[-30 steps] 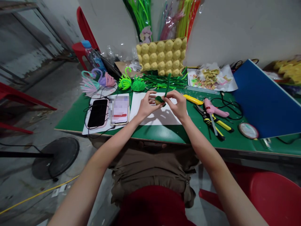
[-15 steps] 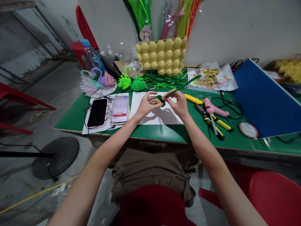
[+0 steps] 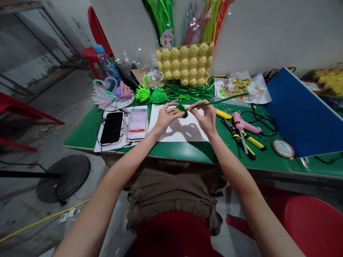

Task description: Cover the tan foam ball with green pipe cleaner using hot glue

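The left hand [image 3: 165, 117] pinches a small yellow ball [image 3: 179, 110] half wrapped in green, its fingers closed round it above the white sheet [image 3: 184, 134] on the counter [image 3: 203, 151]. The right hand [image 3: 205, 116] grips a dark green pipe cleaner [image 3: 222, 101] just beside the ball, its long tail pointing away to the right. If either pinch slackens, the springy wire would likely unwind; the free tail could also snag the yellow knife [image 3: 223, 114] beneath it.

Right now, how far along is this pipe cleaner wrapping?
Done: finished green figures stand behind the white sheet. In hand: left hand holds a small yellow piece partly wound in green; right hand grips the pipe cleaner. Left: its long tail remains unwound.
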`<state>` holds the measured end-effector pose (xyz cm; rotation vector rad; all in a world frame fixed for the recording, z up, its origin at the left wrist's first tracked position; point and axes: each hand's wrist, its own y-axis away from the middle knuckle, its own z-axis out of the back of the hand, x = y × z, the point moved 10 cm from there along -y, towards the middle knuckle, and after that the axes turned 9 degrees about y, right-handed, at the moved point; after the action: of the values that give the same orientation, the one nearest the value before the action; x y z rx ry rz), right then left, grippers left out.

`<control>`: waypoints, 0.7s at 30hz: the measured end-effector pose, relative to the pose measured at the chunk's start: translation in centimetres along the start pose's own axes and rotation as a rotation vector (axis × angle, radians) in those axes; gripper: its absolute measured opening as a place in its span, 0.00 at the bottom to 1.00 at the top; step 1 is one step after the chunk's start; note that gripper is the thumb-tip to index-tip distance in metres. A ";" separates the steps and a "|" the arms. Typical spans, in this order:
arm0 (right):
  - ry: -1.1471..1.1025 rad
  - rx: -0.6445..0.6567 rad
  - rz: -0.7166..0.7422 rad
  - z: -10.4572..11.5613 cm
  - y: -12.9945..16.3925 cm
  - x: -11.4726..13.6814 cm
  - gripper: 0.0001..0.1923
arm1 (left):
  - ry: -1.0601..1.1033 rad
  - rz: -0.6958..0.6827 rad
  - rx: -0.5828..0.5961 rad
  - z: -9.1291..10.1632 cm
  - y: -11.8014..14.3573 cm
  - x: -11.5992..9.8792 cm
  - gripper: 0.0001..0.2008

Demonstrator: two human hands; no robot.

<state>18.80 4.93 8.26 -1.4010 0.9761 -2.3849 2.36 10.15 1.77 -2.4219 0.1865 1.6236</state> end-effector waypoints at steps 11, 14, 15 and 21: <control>-0.009 -0.017 0.009 0.2 0.2 0.7 0.12 | 0.070 0.031 0.084 -0.8 0.3 -0.2 0.35; -0.006 -0.010 -0.004 0.2 0.2 0.9 0.12 | 0.059 0.029 0.092 -0.8 0.2 -0.1 0.35; -0.012 -0.012 -0.004 0.3 0.2 0.9 0.12 | 0.064 0.032 0.097 -0.9 0.2 -0.1 0.35; -0.043 -0.016 0.029 0.2 0.2 1.3 0.08 | 0.062 0.043 0.092 -0.9 0.3 0.1 0.35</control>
<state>18.27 4.02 9.11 -1.4278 1.0003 -2.3220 3.12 9.69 1.93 -2.4163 0.3186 1.5233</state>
